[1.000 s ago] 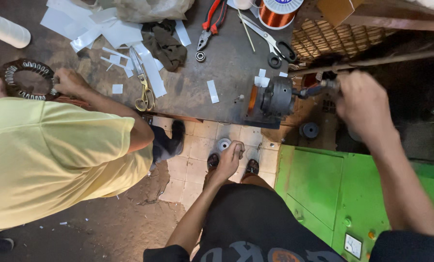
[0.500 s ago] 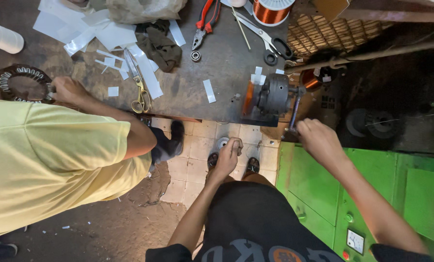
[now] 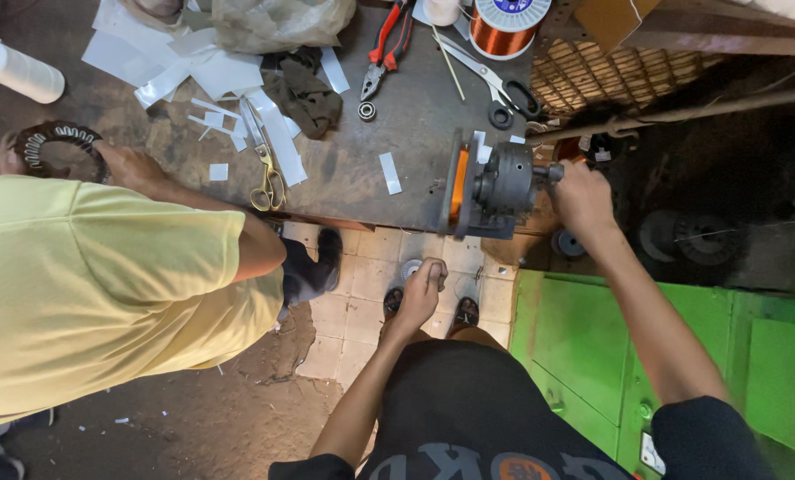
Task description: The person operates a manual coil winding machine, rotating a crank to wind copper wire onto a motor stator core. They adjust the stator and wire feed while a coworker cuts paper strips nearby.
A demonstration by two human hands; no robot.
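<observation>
The right hand (image 3: 584,197) is clenched around the crank handle of a dark grey cast-metal winding machine (image 3: 497,185) fixed at the edge of the worn dark workbench (image 3: 397,133); an orange disc-shaped former (image 3: 457,185) sits on the machine's far side from those fingers. The left hand (image 3: 422,292) hangs lower, its fingers curled as if pinching something too fine to make out. Beyond the machine lie black-handled scissors (image 3: 495,84) and a spool of copper wire (image 3: 501,27). Left of the fingers, a co-worker in a yellow shirt (image 3: 104,284) touches a round metal stator ring (image 3: 55,147).
</observation>
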